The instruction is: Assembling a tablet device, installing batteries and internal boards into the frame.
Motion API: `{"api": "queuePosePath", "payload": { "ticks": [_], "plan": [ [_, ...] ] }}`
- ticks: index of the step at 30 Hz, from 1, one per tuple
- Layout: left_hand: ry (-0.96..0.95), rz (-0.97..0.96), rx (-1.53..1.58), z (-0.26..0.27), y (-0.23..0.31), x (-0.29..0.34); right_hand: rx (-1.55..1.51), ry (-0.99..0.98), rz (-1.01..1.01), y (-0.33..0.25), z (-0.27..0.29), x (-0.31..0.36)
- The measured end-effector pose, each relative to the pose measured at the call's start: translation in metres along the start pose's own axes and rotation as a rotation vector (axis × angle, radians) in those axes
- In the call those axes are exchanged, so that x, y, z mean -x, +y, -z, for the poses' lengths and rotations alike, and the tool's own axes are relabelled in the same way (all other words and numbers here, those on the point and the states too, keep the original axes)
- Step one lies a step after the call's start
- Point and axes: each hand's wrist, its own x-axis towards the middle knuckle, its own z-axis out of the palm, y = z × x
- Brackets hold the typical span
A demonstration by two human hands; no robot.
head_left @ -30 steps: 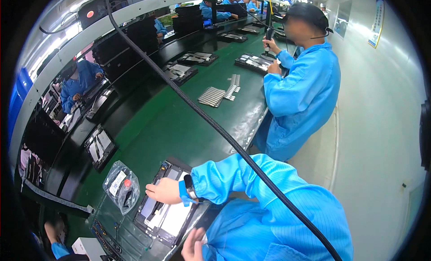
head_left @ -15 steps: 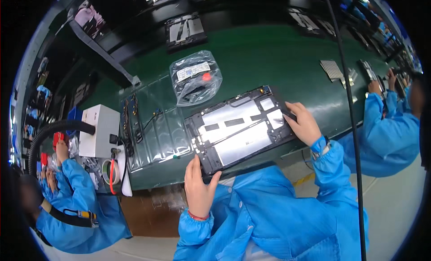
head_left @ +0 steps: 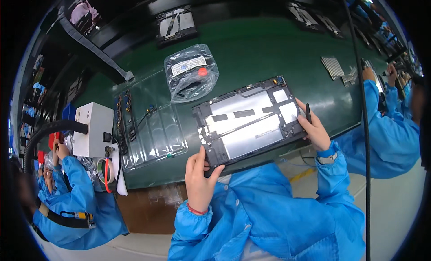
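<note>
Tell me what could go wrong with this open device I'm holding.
The open device is gripped near its ends by your left hand and right hand, so it might slip if either loosens. The slim black tool at your right hand could scratch the exposed silvery interior. The clear plastic bag lies close by and might get bumped.

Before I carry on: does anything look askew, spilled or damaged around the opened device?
Nothing clearly stands out. The opened tablet-like device is held at opposite ends by the left hand and right hand, with no visible crack or spill; finer damage is beyond this view. The clear plastic bag past it is wrinkled, which seems ordinary.
</note>
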Motion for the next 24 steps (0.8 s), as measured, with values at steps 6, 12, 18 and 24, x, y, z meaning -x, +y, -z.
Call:
{"api": "queuePosePath", "payload": {
  "ticks": [6, 12, 18, 24],
  "plan": [
    [-0.061, -0.096, 0.422, -0.019, 0.027, -0.045, -0.567, 0.166, 0.068, 0.000, 0.045, -0.033],
    [-0.067, -0.377, 0.015, -0.028, 0.020, -0.049, -0.477, 0.287, 0.196, -0.055, 0.097, -0.160],
    [0.138, -0.454, -0.290, -0.024, 0.000, -0.023, -0.402, 0.321, 0.179, -0.077, 0.090, -0.328],
    [0.109, -0.533, -0.313, -0.026, 0.002, -0.026, -0.319, 0.218, 0.020, -0.092, 0.065, -0.383]
  ]
}}
